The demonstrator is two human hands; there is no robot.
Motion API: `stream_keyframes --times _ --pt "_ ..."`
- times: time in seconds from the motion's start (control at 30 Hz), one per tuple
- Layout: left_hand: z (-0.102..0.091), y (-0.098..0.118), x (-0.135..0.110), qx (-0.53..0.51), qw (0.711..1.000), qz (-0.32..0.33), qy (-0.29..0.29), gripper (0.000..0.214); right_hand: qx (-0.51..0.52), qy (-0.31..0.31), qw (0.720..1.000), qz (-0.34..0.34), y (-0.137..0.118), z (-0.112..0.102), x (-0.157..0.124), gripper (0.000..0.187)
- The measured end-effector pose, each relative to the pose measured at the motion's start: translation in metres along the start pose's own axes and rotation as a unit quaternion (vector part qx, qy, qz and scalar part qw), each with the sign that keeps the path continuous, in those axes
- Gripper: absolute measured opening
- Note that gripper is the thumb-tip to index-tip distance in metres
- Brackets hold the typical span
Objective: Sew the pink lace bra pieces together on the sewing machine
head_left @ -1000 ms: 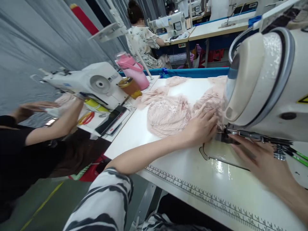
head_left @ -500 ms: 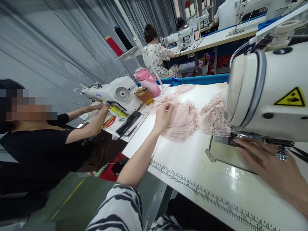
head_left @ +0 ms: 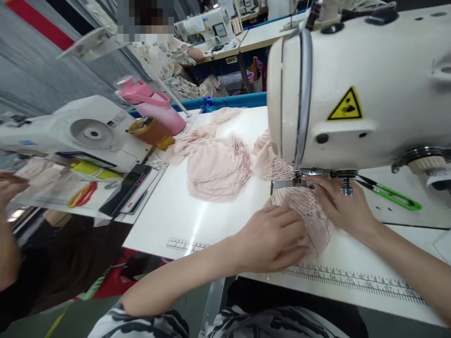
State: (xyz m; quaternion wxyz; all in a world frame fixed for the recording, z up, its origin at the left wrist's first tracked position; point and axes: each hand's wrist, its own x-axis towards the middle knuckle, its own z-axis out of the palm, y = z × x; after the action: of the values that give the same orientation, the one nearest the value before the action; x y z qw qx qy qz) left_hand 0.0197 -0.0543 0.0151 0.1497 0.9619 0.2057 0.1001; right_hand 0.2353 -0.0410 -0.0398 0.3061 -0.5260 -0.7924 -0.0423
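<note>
My left hand (head_left: 273, 237) lies on a piece of pale pink lace (head_left: 310, 218) on the white sewing table (head_left: 183, 211), its fingers pressing the near left side of the lace. On the far right edge of the same lace rests my right hand (head_left: 340, 204), fingers flat, just under the presser foot (head_left: 347, 185) of the white sewing machine (head_left: 359, 89). Behind the machine's head, more pink lace (head_left: 218, 164) lies heaped.
A ruler strip (head_left: 352, 277) runs along the table's front edge. Green-handled snips (head_left: 394, 197) lie right of the needle. To the left are a neighbour's sewing machine (head_left: 88, 131), a pink jug (head_left: 155, 105), a brown cup (head_left: 150, 131), a phone (head_left: 128, 188) and a co-worker's hand (head_left: 9, 185).
My left hand has come back from the lace pile with one piece and now holds it down at the needle. The right hand shifted onto that lace. The view swung right.
</note>
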Motion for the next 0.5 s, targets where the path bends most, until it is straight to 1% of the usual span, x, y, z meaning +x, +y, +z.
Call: stream_keyframes --times 0.07,0.13,0.23,0.3,0.33,0.4,0.47,0.5 --pt "0.006 -0.001 0.003 0.014 1.0 -0.005 0.018 0.034 0.017 0.001 1.0 -0.02 0.002 -0.001 0.0 0.033" --pt "0.009 -0.004 0.004 0.053 0.998 -0.014 0.028 0.037 0.031 0.006 0.998 -0.046 0.005 -0.001 -0.001 0.035" --pt "0.008 -0.009 0.003 0.094 0.994 -0.055 0.027 0.026 0.025 -0.008 0.996 -0.09 0.005 -0.002 -0.001 0.038" --pt "0.007 -0.013 0.002 0.128 0.987 -0.085 0.04 0.022 0.0 -0.013 0.993 -0.116 0.001 -0.004 0.0 0.041" --pt "0.007 -0.015 0.002 0.145 0.984 -0.085 0.052 0.022 -0.019 -0.01 0.992 -0.125 -0.001 -0.005 0.001 0.041" --pt "0.009 -0.021 0.004 0.173 0.981 -0.055 0.072 0.025 -0.055 0.004 0.989 -0.134 -0.005 -0.007 0.001 0.039" --pt "0.014 -0.028 0.006 0.189 0.979 -0.023 0.072 0.034 -0.07 0.019 0.987 -0.146 -0.006 -0.009 0.001 0.037" --pt "0.016 -0.031 0.007 0.195 0.978 -0.017 0.065 0.037 -0.069 0.015 0.987 -0.145 -0.005 -0.009 0.001 0.036"
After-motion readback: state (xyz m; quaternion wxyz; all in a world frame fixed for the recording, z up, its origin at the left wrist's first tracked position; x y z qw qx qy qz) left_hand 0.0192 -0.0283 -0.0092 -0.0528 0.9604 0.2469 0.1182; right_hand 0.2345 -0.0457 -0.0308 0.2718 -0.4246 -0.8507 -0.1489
